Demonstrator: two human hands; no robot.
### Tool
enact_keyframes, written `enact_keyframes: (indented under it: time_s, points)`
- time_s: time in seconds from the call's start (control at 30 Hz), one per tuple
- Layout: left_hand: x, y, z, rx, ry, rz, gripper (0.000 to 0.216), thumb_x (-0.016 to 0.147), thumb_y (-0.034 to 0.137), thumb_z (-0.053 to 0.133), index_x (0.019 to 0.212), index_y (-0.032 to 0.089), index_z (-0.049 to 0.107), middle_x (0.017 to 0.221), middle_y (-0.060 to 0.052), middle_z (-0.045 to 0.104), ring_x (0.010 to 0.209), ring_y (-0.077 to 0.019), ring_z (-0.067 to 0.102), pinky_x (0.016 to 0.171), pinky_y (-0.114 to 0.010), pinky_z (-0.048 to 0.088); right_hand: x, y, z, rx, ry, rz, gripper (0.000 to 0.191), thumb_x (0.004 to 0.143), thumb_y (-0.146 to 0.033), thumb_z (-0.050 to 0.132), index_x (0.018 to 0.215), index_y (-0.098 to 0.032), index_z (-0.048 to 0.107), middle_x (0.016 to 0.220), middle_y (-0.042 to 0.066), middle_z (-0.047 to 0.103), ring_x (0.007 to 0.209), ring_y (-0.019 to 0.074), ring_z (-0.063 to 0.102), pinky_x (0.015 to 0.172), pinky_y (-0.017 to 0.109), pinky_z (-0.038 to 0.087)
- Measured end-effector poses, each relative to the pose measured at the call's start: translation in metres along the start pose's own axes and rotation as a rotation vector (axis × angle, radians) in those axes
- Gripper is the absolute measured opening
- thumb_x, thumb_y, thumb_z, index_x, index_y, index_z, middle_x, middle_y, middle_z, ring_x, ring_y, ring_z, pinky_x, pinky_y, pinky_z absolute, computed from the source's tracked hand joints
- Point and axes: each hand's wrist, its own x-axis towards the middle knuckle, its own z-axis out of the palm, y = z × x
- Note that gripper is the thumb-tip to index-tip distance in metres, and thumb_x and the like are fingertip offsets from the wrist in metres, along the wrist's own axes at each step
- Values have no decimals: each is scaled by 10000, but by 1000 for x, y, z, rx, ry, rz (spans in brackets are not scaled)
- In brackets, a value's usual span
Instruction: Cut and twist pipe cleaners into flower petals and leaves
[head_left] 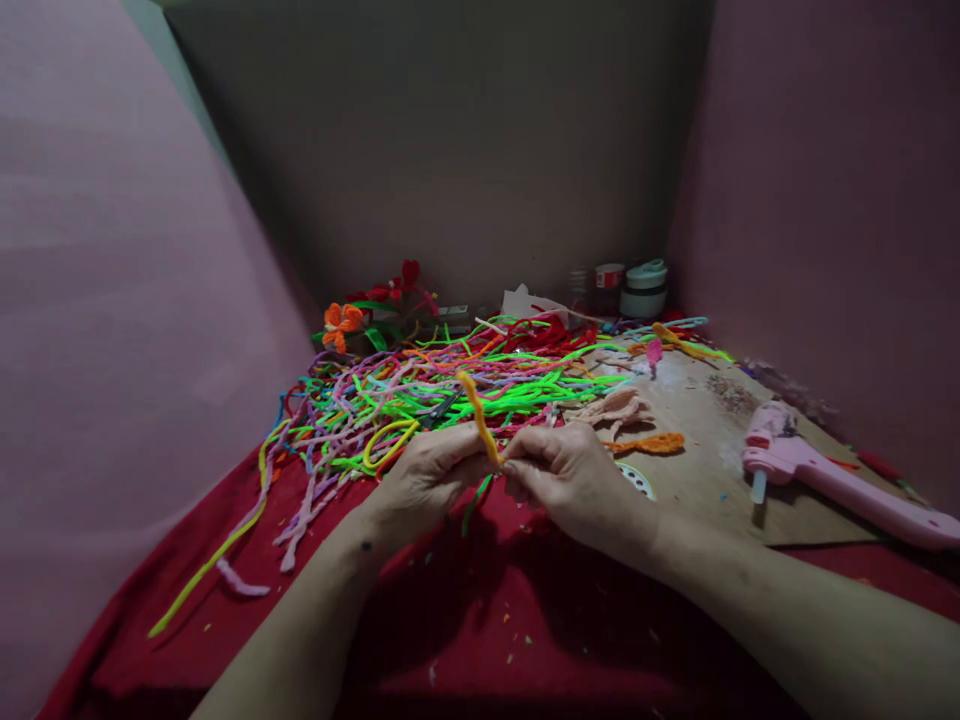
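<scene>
My left hand [435, 472] and my right hand [568, 482] meet above the red cloth, fingertips pinched together. Between them stands an orange-yellow pipe cleaner [480, 415], its upper end rising above the fingers. A short green pipe cleaner end [475, 506] hangs below the pinch; whether it joins the orange one is hidden by my fingers. Just beyond my left hand lies a yellow loop [390, 442], perhaps a scissors handle, by a dark tool part. An orange pipe cleaner loop [660, 443] and a beige pipe cleaner bundle [616, 408] lie past my right hand.
A heap of many-coloured pipe cleaners [517, 395] spreads behind my hands. On the right, a pink glue gun [832, 482] rests on a cardboard sheet [697, 500]. Pipe cleaner flowers [343, 325] stand at the back left, a lidded container [643, 292] at the back right.
</scene>
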Motion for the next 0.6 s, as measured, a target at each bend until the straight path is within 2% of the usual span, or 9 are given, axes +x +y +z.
enact_keyframes:
  time_s: [0.1, 0.2, 0.3, 0.37, 0.43, 0.6]
  points:
    - [1, 0, 4, -226, -75, -191, 206, 787, 347, 525, 747, 158, 599, 638, 12, 485, 580, -100, 422, 544, -206, 336, -4, 3, 2, -191, 30, -162, 150, 746, -94, 481, 655, -161, 579, 568, 11, 577, 527, 106, 515, 527, 223, 365]
    - [4, 2, 6, -360, -72, -270, 224, 780, 357, 531, 713, 147, 564, 582, 32, 429, 521, -80, 361, 494, -200, 298, -4, 4, 3, -184, 39, -162, 146, 760, -110, 479, 679, -159, 590, 619, 30, 602, 570, 121, 535, 560, 239, 379]
    - [6, 5, 4, -283, 19, -212, 242, 785, 327, 534, 629, 145, 500, 565, 43, 414, 526, -70, 365, 501, -189, 302, 3, 2, 2, 100, 9, 50, 131, 774, -182, 506, 687, -160, 600, 594, 15, 594, 547, 118, 534, 548, 242, 405]
    - [7, 5, 2, -251, 80, -190, 244, 795, 312, 522, 620, 148, 476, 558, 47, 419, 525, -67, 376, 509, -185, 316, 8, -1, 1, 351, -49, 243, 124, 759, -214, 528, 672, -154, 591, 552, -1, 580, 494, 106, 526, 509, 236, 422]
    - [7, 4, 1, -253, 123, -192, 232, 804, 306, 508, 636, 150, 473, 557, 49, 430, 519, -65, 387, 512, -184, 331, 12, -2, -1, 506, -89, 380, 126, 735, -216, 545, 634, -147, 575, 528, -6, 581, 450, 95, 517, 483, 232, 434]
    - [8, 0, 1, -223, 105, -236, 211, 808, 307, 498, 678, 142, 512, 573, 36, 493, 514, -68, 431, 509, -188, 348, 12, 3, 1, 543, -57, 444, 128, 701, -181, 540, 578, -146, 547, 489, -14, 581, 411, 83, 517, 451, 215, 434]
